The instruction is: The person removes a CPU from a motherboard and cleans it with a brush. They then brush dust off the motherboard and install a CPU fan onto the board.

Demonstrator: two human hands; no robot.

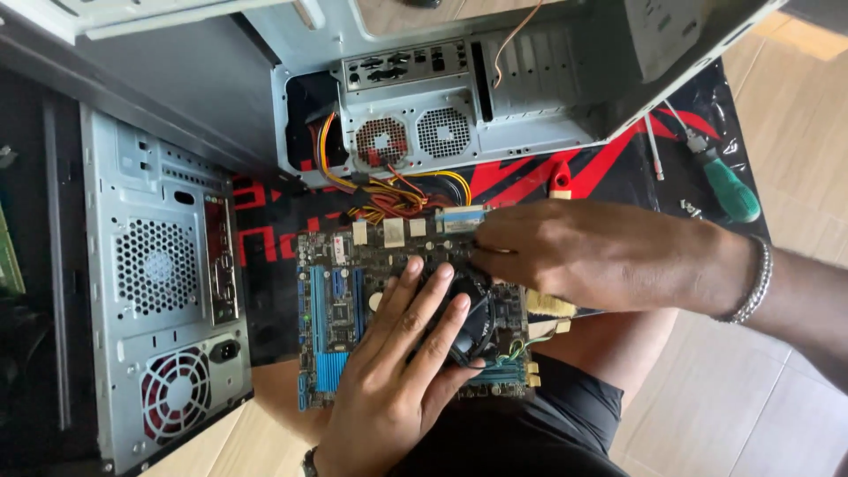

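Resting flat on the black cooler fan (473, 320), left hand (402, 371); right hand (583, 256) pinching its edge, over the motherboard (340, 305).

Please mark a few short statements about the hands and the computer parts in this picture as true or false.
1. The left hand lies flat on the black cooler on the motherboard. True.
2. The right hand holds the green-handled screwdriver. False: the screwdriver lies apart on the mat; the right hand is at the cooler's edge.
3. The right wrist has a bracelet. True.
4. Only one computer case is in view. False: one case stands left, another case above.
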